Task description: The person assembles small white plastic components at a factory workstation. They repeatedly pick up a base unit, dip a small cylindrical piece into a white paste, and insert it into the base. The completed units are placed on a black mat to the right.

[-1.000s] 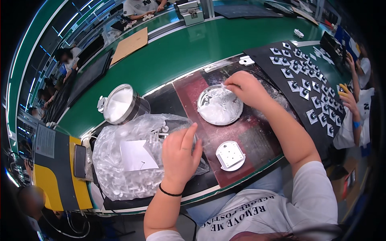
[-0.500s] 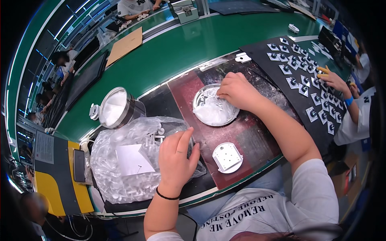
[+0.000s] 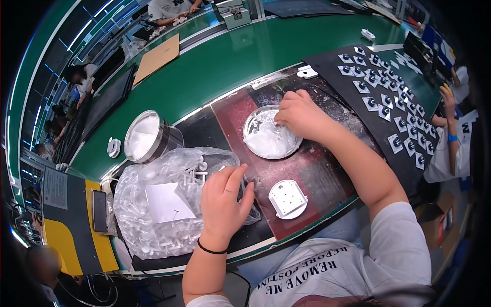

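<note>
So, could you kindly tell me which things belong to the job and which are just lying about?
Likely the job:
- dish, at the right hand
- bag, by the left hand
- white plate

Likely just lying about:
- phone
- tan board
- metal box

The right hand (image 3: 302,115) overhangs the dish (image 3: 255,123) from two o'clock; the left hand (image 3: 223,204) has a bag (image 3: 134,212) at nine.

The desk (image 3: 204,77) was green; the work mat (image 3: 232,120) was dark red, blotched black and flecked whitish. The dish (image 3: 253,123) was silver, the substance (image 3: 267,144) in it white. The flat plate (image 3: 287,199) was white with dark dots, the wristband (image 3: 212,249) black, the cardboard sheet (image 3: 157,59) tan, the panel (image 3: 79,225) at the left yellow and dark grey.
</note>
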The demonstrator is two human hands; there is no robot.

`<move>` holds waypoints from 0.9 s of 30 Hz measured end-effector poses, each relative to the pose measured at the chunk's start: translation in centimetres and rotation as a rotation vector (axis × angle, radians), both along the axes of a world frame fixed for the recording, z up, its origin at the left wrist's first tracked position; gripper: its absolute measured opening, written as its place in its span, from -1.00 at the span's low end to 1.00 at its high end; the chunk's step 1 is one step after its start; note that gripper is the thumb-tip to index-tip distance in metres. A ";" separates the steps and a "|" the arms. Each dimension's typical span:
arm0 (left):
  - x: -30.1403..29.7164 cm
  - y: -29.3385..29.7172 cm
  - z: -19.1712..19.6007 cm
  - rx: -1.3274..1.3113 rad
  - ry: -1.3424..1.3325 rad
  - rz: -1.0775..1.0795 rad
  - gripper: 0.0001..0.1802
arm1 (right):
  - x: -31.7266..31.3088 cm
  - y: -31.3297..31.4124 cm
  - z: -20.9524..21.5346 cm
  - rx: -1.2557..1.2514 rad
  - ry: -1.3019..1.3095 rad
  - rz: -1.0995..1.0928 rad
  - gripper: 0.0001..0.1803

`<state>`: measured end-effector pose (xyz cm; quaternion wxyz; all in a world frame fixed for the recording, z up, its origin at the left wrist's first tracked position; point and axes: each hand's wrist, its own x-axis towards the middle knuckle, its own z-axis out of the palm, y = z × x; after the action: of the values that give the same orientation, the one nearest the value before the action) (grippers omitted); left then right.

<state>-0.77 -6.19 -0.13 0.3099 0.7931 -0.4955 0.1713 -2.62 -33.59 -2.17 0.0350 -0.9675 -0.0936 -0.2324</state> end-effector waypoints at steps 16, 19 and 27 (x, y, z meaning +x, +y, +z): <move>-1.0 0.5 0.5 0.062 0.343 -0.202 -0.22 | -1.3 0.3 1.6 0.534 0.046 -0.022 -0.89; -2.2 -0.5 0.3 0.147 0.355 -0.281 -0.08 | -2.6 0.9 3.4 1.217 0.350 -0.038 -0.82; -2.3 -1.6 -1.4 0.260 0.336 -0.300 -0.07 | -3.7 2.4 4.7 1.554 0.485 0.197 -0.79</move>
<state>-3.10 -7.77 -1.52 0.3052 0.7614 -0.5669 -0.0756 -6.27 -31.15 2.58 0.7348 -0.6779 0.0197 -0.0112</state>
